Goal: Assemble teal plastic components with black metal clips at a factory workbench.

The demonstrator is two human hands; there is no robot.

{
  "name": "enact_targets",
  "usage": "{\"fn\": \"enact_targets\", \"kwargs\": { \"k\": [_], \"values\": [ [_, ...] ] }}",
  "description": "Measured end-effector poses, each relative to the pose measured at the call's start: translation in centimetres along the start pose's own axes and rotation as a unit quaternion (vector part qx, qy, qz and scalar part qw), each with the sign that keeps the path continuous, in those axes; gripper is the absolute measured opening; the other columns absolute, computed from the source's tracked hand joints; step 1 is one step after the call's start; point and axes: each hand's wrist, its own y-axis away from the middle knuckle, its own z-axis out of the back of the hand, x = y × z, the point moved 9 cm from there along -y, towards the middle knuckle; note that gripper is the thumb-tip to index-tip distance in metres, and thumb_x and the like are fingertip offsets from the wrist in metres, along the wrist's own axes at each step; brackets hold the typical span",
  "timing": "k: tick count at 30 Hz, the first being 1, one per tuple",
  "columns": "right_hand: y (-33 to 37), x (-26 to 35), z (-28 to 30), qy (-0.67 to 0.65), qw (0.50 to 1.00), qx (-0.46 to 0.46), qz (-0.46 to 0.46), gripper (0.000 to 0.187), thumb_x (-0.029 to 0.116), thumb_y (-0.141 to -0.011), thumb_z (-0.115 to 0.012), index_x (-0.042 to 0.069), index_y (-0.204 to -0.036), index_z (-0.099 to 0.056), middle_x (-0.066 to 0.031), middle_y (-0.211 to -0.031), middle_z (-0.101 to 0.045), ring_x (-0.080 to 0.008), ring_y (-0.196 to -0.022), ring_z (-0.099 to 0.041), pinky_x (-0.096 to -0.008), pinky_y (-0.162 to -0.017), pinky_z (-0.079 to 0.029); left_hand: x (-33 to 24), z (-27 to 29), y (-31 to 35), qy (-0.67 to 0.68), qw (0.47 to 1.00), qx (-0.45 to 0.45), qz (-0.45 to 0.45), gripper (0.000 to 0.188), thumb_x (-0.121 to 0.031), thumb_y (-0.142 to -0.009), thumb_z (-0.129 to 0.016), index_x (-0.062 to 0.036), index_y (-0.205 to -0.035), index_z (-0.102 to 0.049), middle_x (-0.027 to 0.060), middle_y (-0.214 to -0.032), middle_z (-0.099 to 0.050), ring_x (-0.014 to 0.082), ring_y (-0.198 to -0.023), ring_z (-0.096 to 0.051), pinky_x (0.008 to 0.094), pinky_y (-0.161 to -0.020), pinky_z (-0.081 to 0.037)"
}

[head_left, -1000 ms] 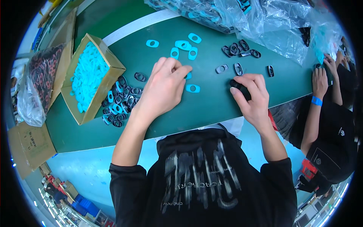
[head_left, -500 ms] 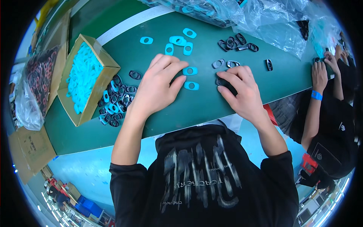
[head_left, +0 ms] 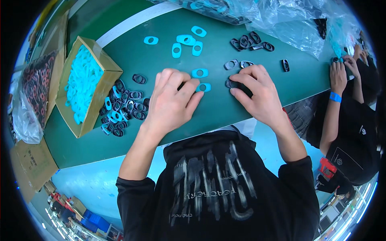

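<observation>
My left hand [head_left: 169, 100] is over the green table, its thumb and forefinger closed on the left end of a teal oval plastic piece [head_left: 208, 88] with a round hole. Just beyond it lies another teal piece [head_left: 194, 73]. To the right, my right hand [head_left: 257, 92] has thumb and fingers closed around a black plastic piece [head_left: 228, 83], mostly hidden by the fingers. Beyond that hand lie two dark oval frames, one a grey-looking frame [head_left: 226, 64] and the other a black frame [head_left: 242, 64] partly behind my fingers.
Several loose teal pieces [head_left: 175, 55] lie farther back, near a black cluster [head_left: 244, 41]. A cardboard box [head_left: 89, 129] of teal pieces stands left, beside a mixed black-and-teal pile [head_left: 116, 105]. Clear plastic bags [head_left: 277, 28] cover the back. A co-worker's hand [head_left: 339, 78] works at right.
My left thumb and forefinger have closed on the nearer teal piece, which has shifted slightly and tilted. My right hand stays at the black piece. The whole view has shifted a little.
</observation>
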Motion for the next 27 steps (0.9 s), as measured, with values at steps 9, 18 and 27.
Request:
{"fn": "enact_targets", "kwargs": {
  "k": [9,18,27],
  "values": [
    [-1.0,1.3,-0.1,0.009,0.997,0.075,0.009,0.04,0.011,-0.079,-0.08,0.005,-0.116,-0.068,-0.0092,-0.086,-0.057,-0.0284,-0.087,-0.059,-0.0406,-0.077,-0.05,4.0,4.2,2.3,-0.118,0.992,-0.04,0.028,0.024,-0.008,-0.076,-0.081,-0.0044,-0.098,-0.072,0.008,-0.1,-0.062,0.0299,-0.098,-0.058,0.0417,-0.085,-0.046],
    [-1.1,1.3,-0.8,0.053,0.985,0.147,0.078,0.039,0.013,-0.074,-0.083,0.004,-0.109,-0.065,-0.0074,-0.076,-0.055,-0.0285,-0.075,-0.059,-0.041,-0.071,-0.05,1.5,5.0,1.4,-0.079,0.996,-0.049,0.0,0.026,-0.008,-0.074,-0.082,-0.0043,-0.098,-0.072,0.0086,-0.099,-0.063,0.0304,-0.097,-0.058,0.0423,-0.085,-0.047],
    [-1.3,2.1,-1.4,0.025,0.984,0.149,0.089,0.041,0.024,-0.071,-0.087,0.005,-0.098,-0.064,-0.0072,-0.074,-0.056,-0.0284,-0.072,-0.061,-0.0406,-0.064,-0.048,-1.1,1.3,0.8,0.061,0.997,-0.05,-0.004,0.029,-0.007,-0.072,-0.082,-0.0046,-0.099,-0.071,0.0071,-0.099,-0.062,0.0292,-0.094,-0.058,0.0409,-0.082,-0.047]
  ]
}}
